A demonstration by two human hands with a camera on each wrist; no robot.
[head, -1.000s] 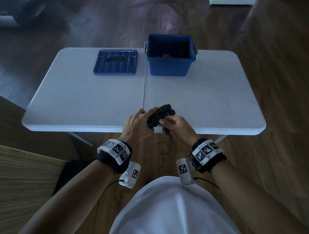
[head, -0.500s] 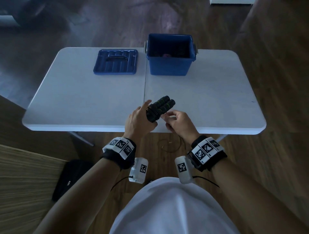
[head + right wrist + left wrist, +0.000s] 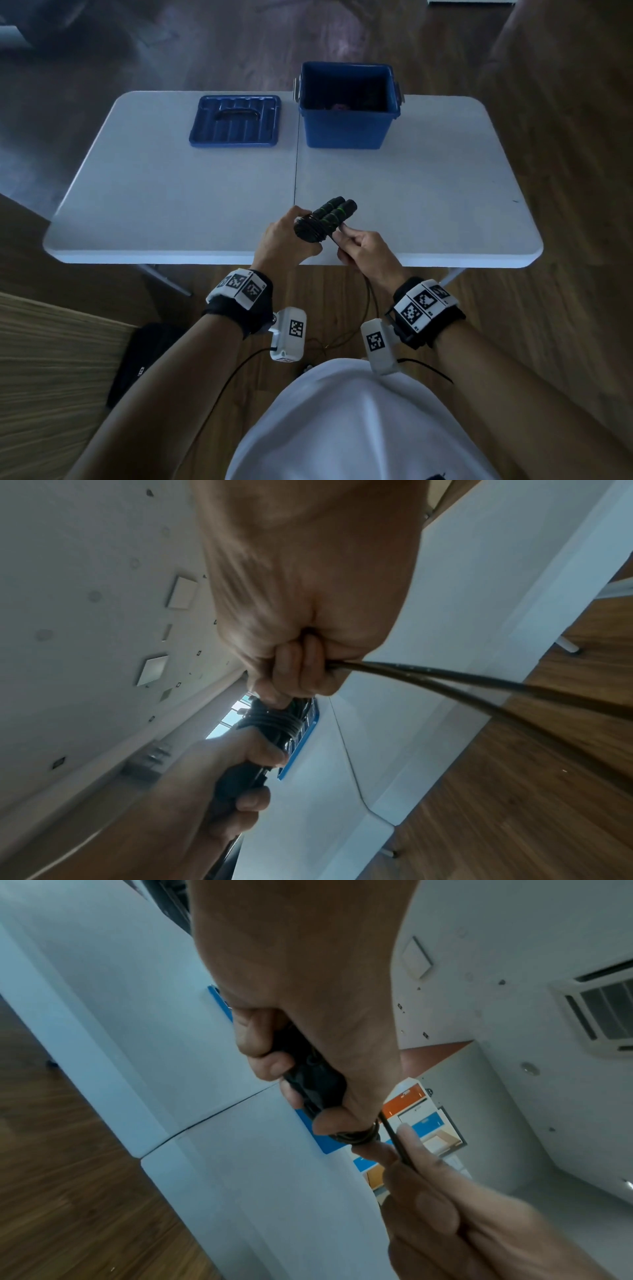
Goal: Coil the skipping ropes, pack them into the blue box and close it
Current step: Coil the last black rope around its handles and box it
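Observation:
My left hand point(image 3: 284, 236) grips the two black skipping-rope handles point(image 3: 334, 214) with green rings, held together over the table's near edge. Dark cord point(image 3: 310, 231) is wound in turns around the handles' lower ends. My right hand point(image 3: 359, 246) pinches the loose cord point(image 3: 428, 677) just right of the handles, and the rest of it hangs off the table toward the floor. In the left wrist view my left fingers point(image 3: 270, 1064) curl around the handles point(image 3: 311, 1080). The open blue box point(image 3: 347, 106) stands at the table's far middle, with something pinkish dimly showing inside.
The blue lid point(image 3: 236, 120) lies flat to the left of the box, handle side up. The white folding table point(image 3: 171, 192) has a seam down its middle. A black bag point(image 3: 144, 359) lies on the wooden floor at the lower left.
Both hands rose a little and moved farther over the table. The right hand carried the cord around the handles, adding turns to the winding. The handles now tilt up and to the right.

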